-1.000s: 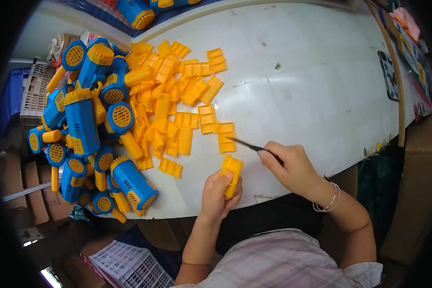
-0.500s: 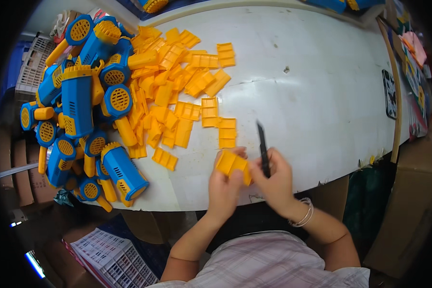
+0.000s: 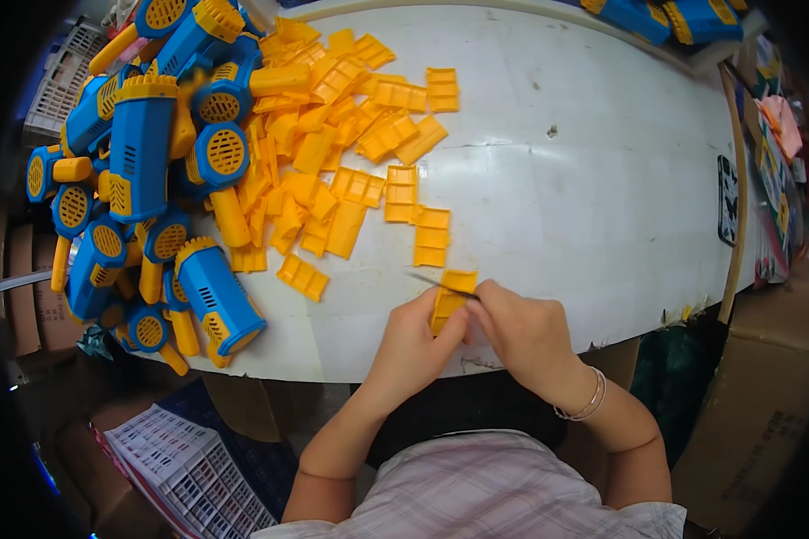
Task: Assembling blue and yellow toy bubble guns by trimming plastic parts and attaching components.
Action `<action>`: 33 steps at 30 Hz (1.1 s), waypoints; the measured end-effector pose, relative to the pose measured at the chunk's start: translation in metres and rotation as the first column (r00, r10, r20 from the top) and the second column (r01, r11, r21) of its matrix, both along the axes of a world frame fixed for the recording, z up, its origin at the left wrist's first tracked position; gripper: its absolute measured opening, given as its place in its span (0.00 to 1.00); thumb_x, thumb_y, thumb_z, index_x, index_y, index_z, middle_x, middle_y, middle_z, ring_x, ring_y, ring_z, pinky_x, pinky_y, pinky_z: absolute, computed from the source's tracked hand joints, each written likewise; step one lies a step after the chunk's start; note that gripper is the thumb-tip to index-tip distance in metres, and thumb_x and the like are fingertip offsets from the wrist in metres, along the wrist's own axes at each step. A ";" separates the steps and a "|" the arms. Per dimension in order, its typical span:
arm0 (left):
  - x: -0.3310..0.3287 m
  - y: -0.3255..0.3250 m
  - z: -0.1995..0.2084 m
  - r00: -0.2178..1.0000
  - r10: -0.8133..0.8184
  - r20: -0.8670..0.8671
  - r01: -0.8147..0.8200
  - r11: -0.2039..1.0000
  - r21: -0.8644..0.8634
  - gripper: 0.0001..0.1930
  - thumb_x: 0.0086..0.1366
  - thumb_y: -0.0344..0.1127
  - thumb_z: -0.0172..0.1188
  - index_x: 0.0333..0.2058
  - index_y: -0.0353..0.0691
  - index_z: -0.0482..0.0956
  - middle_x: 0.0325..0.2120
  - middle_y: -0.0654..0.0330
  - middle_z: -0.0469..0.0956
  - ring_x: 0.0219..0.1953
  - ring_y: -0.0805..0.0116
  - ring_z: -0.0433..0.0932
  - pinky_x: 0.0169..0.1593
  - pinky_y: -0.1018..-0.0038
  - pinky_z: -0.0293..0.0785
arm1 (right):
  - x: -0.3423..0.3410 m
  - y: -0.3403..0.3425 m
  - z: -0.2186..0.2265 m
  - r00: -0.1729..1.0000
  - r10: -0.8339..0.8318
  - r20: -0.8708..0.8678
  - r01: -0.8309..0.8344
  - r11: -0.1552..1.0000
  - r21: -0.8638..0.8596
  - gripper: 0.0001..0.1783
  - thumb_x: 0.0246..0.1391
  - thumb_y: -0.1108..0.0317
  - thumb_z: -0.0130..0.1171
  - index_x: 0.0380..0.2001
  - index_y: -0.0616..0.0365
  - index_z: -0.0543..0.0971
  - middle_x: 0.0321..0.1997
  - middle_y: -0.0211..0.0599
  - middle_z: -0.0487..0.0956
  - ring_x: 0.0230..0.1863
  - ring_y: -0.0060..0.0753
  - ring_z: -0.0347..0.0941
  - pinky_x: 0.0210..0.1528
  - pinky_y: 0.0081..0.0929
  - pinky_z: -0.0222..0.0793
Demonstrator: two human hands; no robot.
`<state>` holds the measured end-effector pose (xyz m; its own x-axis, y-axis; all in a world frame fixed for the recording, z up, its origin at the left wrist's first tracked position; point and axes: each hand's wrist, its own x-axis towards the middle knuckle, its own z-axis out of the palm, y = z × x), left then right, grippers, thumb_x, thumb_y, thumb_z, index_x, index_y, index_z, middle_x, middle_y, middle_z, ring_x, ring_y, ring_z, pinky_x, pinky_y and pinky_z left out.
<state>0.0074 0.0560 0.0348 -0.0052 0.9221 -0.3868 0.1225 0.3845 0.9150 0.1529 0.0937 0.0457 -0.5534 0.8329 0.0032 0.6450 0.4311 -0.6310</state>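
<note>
My left hand [image 3: 415,341] is closed on a yellow plastic cover [image 3: 449,310], a small rectangular piece with ribs across its inner face. Closed round a slim black knife [image 3: 457,290], my right hand [image 3: 523,334] is close beside it. The knife's thin blade points left across the upper part of the cover; whether it touches the plastic I cannot tell. Most of the knife's handle is hidden by my right fingers. Just beyond my hands, more ribbed covers [image 3: 431,237] lie on the white table [image 3: 593,198].
A heap of yellow covers [image 3: 315,148] spreads over the table's left half. Blue and yellow toy-like housings [image 3: 142,153] with round grilles are piled at the far left. A phone [image 3: 726,199] lies by the right edge, and more blue housings [image 3: 634,18] sit beyond the back ledge.
The knife has swung from pointing away from me to lying leftward over the cover. My left hand has turned the cover so its ribbed face shows. The whole view has shifted slightly.
</note>
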 end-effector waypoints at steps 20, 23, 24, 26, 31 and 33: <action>0.006 -0.004 0.003 0.916 0.085 -0.393 0.011 0.972 0.237 0.07 0.55 0.29 0.51 0.21 0.33 0.69 0.11 0.49 0.68 0.14 0.52 0.70 0.18 0.66 0.64 | 0.007 0.002 0.009 0.995 0.000 -0.097 -0.012 0.993 -0.121 0.07 0.52 0.70 0.50 0.24 0.59 0.66 0.15 0.48 0.68 0.17 0.52 0.67 0.16 0.38 0.61; 0.004 -0.007 0.001 0.907 0.087 -0.412 0.026 0.965 0.262 0.07 0.55 0.29 0.52 0.20 0.34 0.69 0.10 0.48 0.67 0.13 0.51 0.69 0.18 0.65 0.63 | 0.009 0.005 -0.009 0.999 -0.027 -0.046 0.022 0.995 -0.096 0.07 0.52 0.69 0.50 0.25 0.59 0.66 0.15 0.48 0.68 0.17 0.51 0.67 0.16 0.38 0.61; 0.003 -0.008 -0.002 0.900 0.081 -0.429 0.027 0.970 0.240 0.07 0.55 0.29 0.52 0.21 0.34 0.68 0.10 0.48 0.67 0.13 0.51 0.69 0.18 0.65 0.63 | 0.010 0.007 -0.008 0.998 -0.028 -0.049 0.023 0.995 -0.093 0.07 0.52 0.69 0.50 0.25 0.59 0.66 0.15 0.48 0.68 0.17 0.51 0.67 0.16 0.38 0.61; 0.004 -0.007 -0.003 0.892 0.099 -0.441 0.031 0.960 0.278 0.07 0.54 0.29 0.52 0.21 0.34 0.69 0.10 0.49 0.67 0.13 0.51 0.69 0.18 0.65 0.64 | 0.014 0.007 -0.003 0.998 -0.028 -0.052 0.019 0.986 -0.164 0.07 0.52 0.68 0.50 0.25 0.58 0.66 0.15 0.48 0.68 0.17 0.51 0.68 0.16 0.39 0.61; 0.005 -0.007 -0.007 0.810 0.122 -0.574 0.086 0.943 0.323 0.05 0.53 0.29 0.53 0.21 0.35 0.69 0.09 0.51 0.67 0.12 0.53 0.69 0.17 0.66 0.64 | 0.010 0.010 -0.010 0.999 -0.051 0.007 0.052 0.996 -0.076 0.09 0.53 0.67 0.50 0.23 0.58 0.65 0.12 0.45 0.67 0.16 0.51 0.67 0.16 0.38 0.61; 0.006 -0.011 -0.005 0.784 0.151 -0.602 0.088 0.933 0.349 0.04 0.52 0.28 0.54 0.21 0.35 0.70 0.09 0.52 0.67 0.11 0.55 0.69 0.16 0.67 0.64 | 0.010 0.001 -0.003 0.997 -0.030 -0.075 0.022 0.994 -0.106 0.10 0.53 0.67 0.51 0.22 0.58 0.65 0.11 0.45 0.67 0.15 0.50 0.66 0.15 0.37 0.60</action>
<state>0.0135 0.0451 0.0296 -0.1605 0.9859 0.0467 0.6923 0.0787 0.7173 0.1630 0.0952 0.0426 -0.5328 0.8451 -0.0437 0.6032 0.3430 -0.7201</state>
